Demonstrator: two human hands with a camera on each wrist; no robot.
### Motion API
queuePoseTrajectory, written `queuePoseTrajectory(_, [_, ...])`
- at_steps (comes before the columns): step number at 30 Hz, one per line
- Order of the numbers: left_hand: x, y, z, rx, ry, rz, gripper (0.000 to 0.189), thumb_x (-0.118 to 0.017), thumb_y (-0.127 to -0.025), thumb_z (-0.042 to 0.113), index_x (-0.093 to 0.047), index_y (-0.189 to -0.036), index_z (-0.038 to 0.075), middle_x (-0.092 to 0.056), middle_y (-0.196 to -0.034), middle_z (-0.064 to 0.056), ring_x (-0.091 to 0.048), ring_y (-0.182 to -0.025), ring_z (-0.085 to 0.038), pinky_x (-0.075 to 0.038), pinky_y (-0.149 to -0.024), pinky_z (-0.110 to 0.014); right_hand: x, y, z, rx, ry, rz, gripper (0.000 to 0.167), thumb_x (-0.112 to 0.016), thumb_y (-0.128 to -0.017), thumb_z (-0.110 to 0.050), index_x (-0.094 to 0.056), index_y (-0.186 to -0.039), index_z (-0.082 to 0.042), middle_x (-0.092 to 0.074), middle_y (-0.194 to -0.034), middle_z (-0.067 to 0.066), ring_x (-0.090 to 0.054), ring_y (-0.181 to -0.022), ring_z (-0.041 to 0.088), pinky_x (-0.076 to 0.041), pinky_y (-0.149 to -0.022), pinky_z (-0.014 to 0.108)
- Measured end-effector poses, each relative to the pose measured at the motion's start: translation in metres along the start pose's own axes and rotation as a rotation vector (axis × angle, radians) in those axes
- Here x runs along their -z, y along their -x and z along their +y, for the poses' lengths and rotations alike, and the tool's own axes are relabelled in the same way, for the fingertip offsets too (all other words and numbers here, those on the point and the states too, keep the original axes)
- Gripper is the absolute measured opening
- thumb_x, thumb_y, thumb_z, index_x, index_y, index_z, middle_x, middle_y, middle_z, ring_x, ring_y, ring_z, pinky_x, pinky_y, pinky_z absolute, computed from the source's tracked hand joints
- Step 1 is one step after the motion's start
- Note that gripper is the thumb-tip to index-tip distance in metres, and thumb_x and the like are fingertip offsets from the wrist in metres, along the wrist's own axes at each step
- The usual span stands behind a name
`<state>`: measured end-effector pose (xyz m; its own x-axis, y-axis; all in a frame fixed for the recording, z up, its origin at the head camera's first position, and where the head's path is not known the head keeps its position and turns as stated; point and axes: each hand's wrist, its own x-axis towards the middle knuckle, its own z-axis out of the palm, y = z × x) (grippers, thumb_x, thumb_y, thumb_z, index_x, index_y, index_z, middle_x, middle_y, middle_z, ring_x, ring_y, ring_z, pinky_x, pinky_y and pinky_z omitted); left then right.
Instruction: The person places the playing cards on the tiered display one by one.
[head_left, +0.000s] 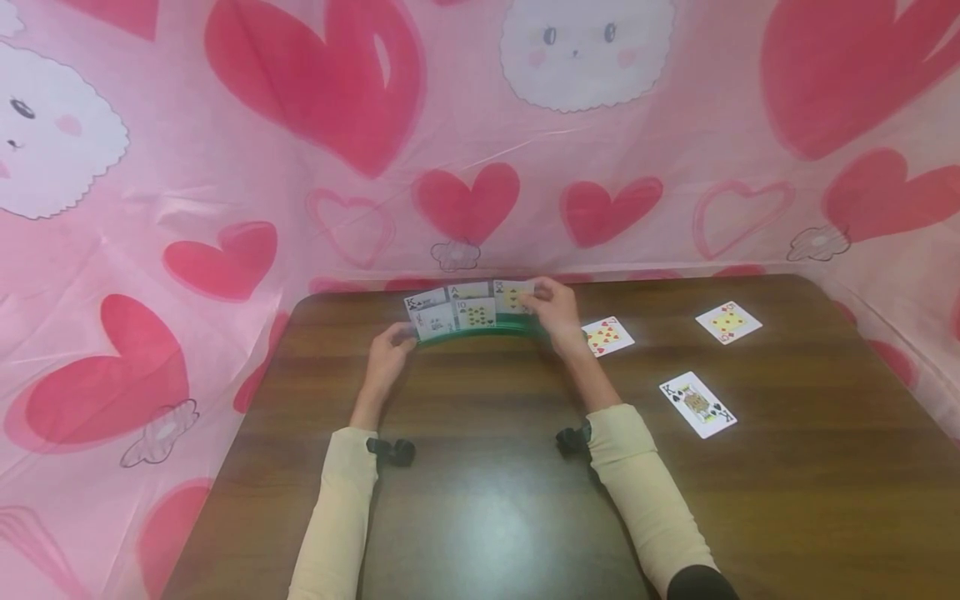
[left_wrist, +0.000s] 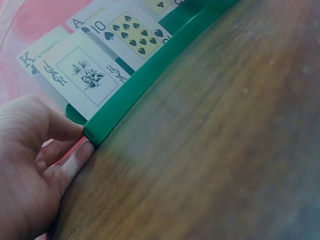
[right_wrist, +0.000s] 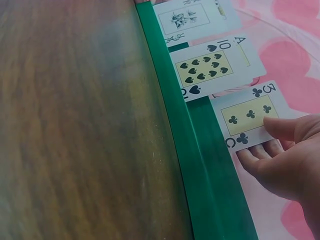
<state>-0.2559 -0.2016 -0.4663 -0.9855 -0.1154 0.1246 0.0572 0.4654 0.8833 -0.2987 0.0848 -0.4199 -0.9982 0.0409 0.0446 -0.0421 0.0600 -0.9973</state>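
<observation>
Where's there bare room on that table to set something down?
The table is bare between the sleeves, on the near side of the green card holder, and right of the right sleeve, nearer the person than the loose king. It's crowded at the holder, between left hand and right hand, and just right of that hand, where a seven lies.

One table: top showing brown wood grain, far corners rounding off, a pale glare lying across the near middle. On it: one curved green card rack, resting near the far edge; three playing cards, lying face up and apart to the rack's right, namely a red seven, a black king, a red number card.
</observation>
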Motion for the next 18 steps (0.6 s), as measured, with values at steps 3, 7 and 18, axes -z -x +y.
queuePoseTrajectory(3, [-0.0001, 0.0004, 0.0003, 0.002, 0.006, -0.003, 0.023, -0.053, -0.085, 0.015, -0.059, -0.107, 0.01, -0.058, -0.111, -0.007, -0.048, -0.107, -0.022, -0.035, -0.092, -0.044, 0.0001, -0.0001, 0.0005, -0.003, 0.013, -0.002, 0.024, -0.066, -0.075, -0.007, -0.06, -0.098, -0.004, -0.062, -0.102, 0.013, -0.059, -0.092, 0.022, -0.047, -0.078, 0.033])
queuePoseTrajectory(7, [0.0001, 0.0008, 0.0008, -0.002, 0.01, -0.001, 0.023, -0.053, -0.085, 0.013, -0.059, -0.107, 0.009, -0.058, -0.11, -0.008, -0.049, -0.107, -0.022, -0.034, -0.092, -0.044, 0.0005, 0.0006, 0.0011, -0.005, 0.028, -0.01, 0.022, -0.066, -0.076, -0.009, -0.06, -0.097, -0.005, -0.062, -0.103, 0.011, -0.058, -0.093, 0.021, -0.047, -0.079, 0.033])
queuePoseTrajectory(18, [-0.0004, 0.0004, 0.0007, -0.006, 0.014, -0.001, 0.022, -0.054, -0.085, 0.013, -0.06, -0.105, 0.009, -0.059, -0.109, -0.008, -0.049, -0.107, -0.022, -0.034, -0.093, -0.043, 0.0034, 0.003, 0.0009, 0.032, 0.063, -0.025, 0.027, -0.069, -0.074, -0.01, -0.061, -0.1, -0.007, -0.062, -0.101, 0.01, -0.059, -0.091, 0.021, -0.048, -0.078, 0.034])
